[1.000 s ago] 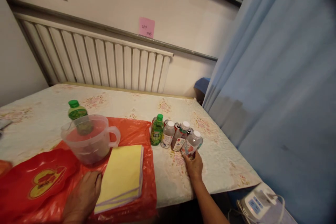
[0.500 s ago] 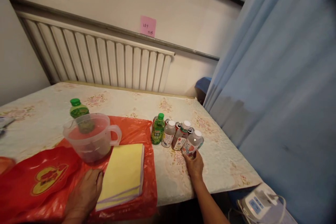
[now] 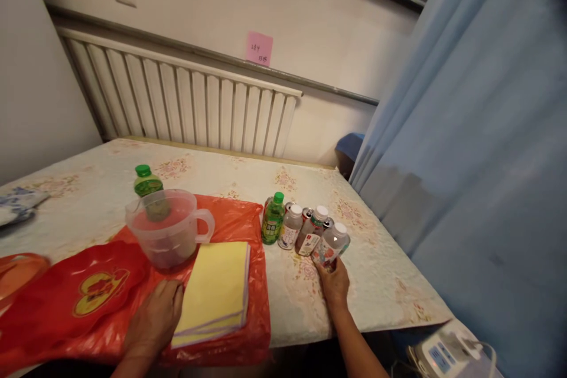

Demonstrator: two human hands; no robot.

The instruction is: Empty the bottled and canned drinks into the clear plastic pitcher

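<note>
My right hand point(image 3: 335, 284) is wrapped round the lower part of a clear bottle point(image 3: 331, 243) with a white cap, at the right end of a front row. Beside it stand a brown bottle point(image 3: 312, 232) with a white cap, another clear bottle point(image 3: 290, 228) and a green drink bottle point(image 3: 273, 220), all upright. Behind them the tops of several cans point(image 3: 308, 212) show. My left hand point(image 3: 156, 316) rests with curled fingers on the red plastic sheet point(image 3: 259, 307), close to a stack of yellow cloths point(image 3: 217, 289). I see nothing in it.
A translucent measuring jug point(image 3: 166, 242) stands on the sheet, with a green-capped bottle point(image 3: 148, 182) behind it. A red scalloped tray point(image 3: 53, 313) and an orange item point(image 3: 20, 274) lie at left. Past the table's right edge is a power strip point(image 3: 438, 351); a blue curtain point(image 3: 478, 159) hangs there.
The view has swung slightly left, so everything sits a little further right. Both hands keep their places, the right one still on the clear bottle.
</note>
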